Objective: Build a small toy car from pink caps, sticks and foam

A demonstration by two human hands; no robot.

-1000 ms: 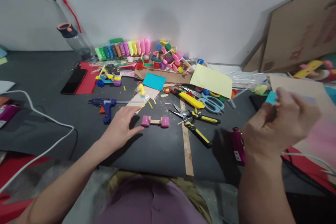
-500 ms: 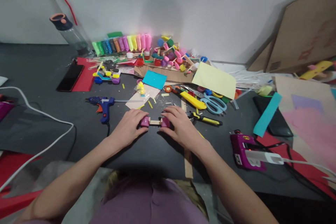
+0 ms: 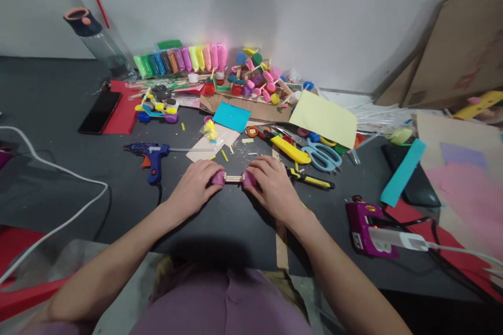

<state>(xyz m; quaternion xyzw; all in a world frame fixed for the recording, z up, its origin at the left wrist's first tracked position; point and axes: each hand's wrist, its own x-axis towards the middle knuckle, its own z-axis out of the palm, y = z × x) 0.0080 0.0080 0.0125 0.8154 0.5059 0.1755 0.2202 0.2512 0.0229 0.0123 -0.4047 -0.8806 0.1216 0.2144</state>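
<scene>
A small craft piece (image 3: 233, 178) lies on the dark mat (image 3: 236, 220): a wooden stick with a pink bottle cap at each end. My left hand (image 3: 196, 186) is closed on the left cap. My right hand (image 3: 273, 186) is closed on the right cap. Both hands rest on the mat, with the bare stick showing between them.
A blue glue gun (image 3: 151, 156) lies left of my hands, a purple glue gun (image 3: 363, 222) to the right. Yellow cutters (image 3: 310, 179), scissors (image 3: 322, 156) and a yellow knife (image 3: 288, 149) lie behind. Coloured caps, clay tubes, paper sheets, a phone (image 3: 100, 111) and a bottle (image 3: 92, 36) crowd the back.
My right hand came in from the far right, where it held a teal strip, and took hold of the right cap. My left hand closed on the left cap.
</scene>
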